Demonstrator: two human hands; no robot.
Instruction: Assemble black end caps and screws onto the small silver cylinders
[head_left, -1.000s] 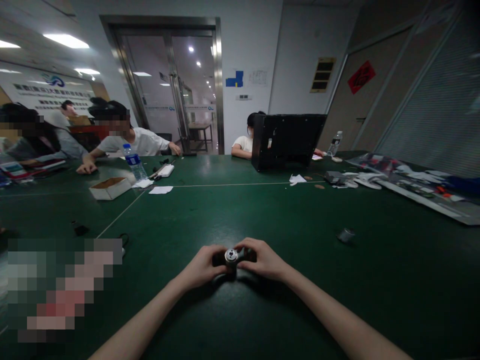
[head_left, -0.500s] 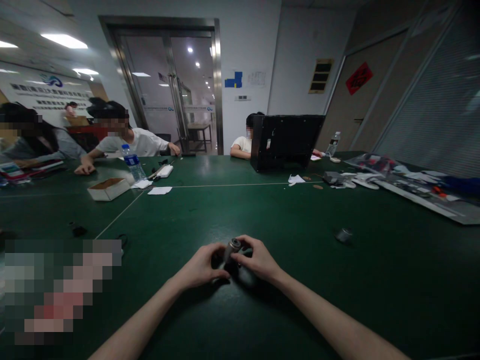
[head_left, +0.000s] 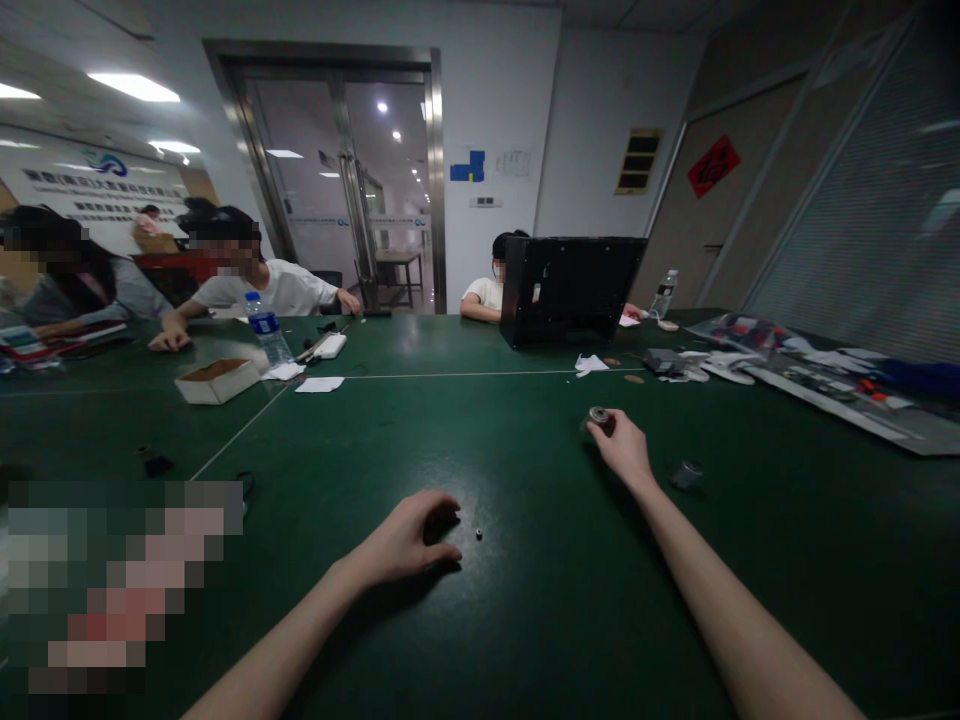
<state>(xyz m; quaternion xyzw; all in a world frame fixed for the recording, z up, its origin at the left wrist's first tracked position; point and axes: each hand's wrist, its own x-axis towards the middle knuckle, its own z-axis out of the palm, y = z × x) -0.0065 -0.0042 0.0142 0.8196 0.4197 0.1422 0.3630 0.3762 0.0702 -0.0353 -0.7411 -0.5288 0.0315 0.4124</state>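
My right hand [head_left: 622, 447] is stretched forward over the green table [head_left: 480, 450], its fingers pinched on a small grey metal cylinder [head_left: 598, 415] that rests on or just above the surface. My left hand [head_left: 409, 538] stays near me, fingers curled over a dark part [head_left: 442, 520] that is mostly hidden. A tiny dark piece [head_left: 478, 534] lies on the table just right of my left hand. Another small grey cylinder [head_left: 686, 473] lies to the right of my right forearm.
A black box-like case [head_left: 570, 290] stands at the far middle. A cardboard box [head_left: 217, 380], water bottle [head_left: 262, 328] and papers sit far left, where other people are seated. A long tray of parts [head_left: 825, 380] lies far right. Small dark bits [head_left: 157, 464] lie at left.
My hands were together on the metal cylinder and a dark part. My right hand has carried the cylinder forward and to the right; my left hand stayed put, and a tiny piece now lies beside it.
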